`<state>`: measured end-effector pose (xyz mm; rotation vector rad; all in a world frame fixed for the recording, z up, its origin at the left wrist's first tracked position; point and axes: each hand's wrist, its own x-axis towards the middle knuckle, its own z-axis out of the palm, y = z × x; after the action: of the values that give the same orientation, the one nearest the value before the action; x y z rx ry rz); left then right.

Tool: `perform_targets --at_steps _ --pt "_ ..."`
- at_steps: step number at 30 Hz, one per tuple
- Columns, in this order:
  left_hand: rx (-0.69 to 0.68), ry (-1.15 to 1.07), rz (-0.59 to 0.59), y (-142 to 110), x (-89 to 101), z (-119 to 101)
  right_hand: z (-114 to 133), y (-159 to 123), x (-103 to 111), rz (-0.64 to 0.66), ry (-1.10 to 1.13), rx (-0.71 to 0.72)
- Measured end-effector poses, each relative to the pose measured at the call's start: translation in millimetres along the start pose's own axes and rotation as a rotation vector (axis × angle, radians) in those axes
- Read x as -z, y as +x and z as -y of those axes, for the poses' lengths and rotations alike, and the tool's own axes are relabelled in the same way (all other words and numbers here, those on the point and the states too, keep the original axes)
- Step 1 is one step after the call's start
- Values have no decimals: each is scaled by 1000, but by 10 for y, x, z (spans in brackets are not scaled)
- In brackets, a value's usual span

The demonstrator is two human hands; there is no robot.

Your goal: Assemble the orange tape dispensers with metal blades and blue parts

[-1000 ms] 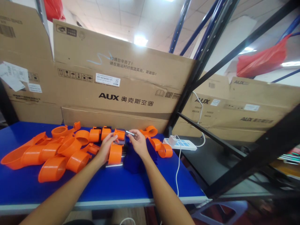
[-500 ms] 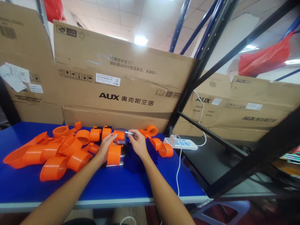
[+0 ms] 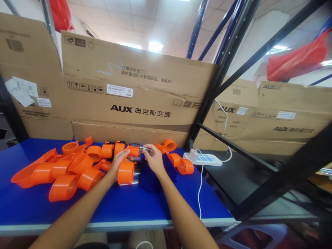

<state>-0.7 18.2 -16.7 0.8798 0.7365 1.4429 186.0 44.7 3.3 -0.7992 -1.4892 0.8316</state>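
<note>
In the head view, a small orange plastic piece [image 3: 134, 151] is held by the left hand [image 3: 118, 164], with the thumb pressed on its near side. It is found over the middle of the flat blue table top [image 3: 124, 211], near the back. A thin, shiny, silver-coloured stick [image 3: 144, 148] is pinched between the thumb and fingers of the right hand [image 3: 155, 159]. The stick is pointed at the right end of the orange piece; whether the two are touching cannot be told. Something dark and see-through [image 3: 135, 145] is seen just behind the orange piece, but its shape is partly hidden.

Just below the held piece, a wide orange plastic ring [image 3: 126, 173] is seen, close to the left hand. A dark blue thing [image 3: 166, 176] is partly covered by the right hand and arm. On the left, a big heap of orange plastic rings [image 3: 63, 188] is spread on the table top. More orange rings [image 3: 186, 166] are set to the right of the right hand. Near them, a long white power strip [image 3: 209, 159] is placed, with a white plug [image 3: 193, 155] pushed into it. The back of the table is closed off by a large brown cardboard box [image 3: 145, 97].
</note>
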Motion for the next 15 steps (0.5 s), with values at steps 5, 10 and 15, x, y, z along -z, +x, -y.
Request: perform_targets --at_steps 5,10,15 --pt "11 -2 9 4 27 -1 -10 -2 -25 9 10 -4" --pt "-2 -7 7 23 35 3 -1 -6 -31 24 -5 0" --pt "-14 5 2 36 29 12 -1 -11 -21 25 -48 24"
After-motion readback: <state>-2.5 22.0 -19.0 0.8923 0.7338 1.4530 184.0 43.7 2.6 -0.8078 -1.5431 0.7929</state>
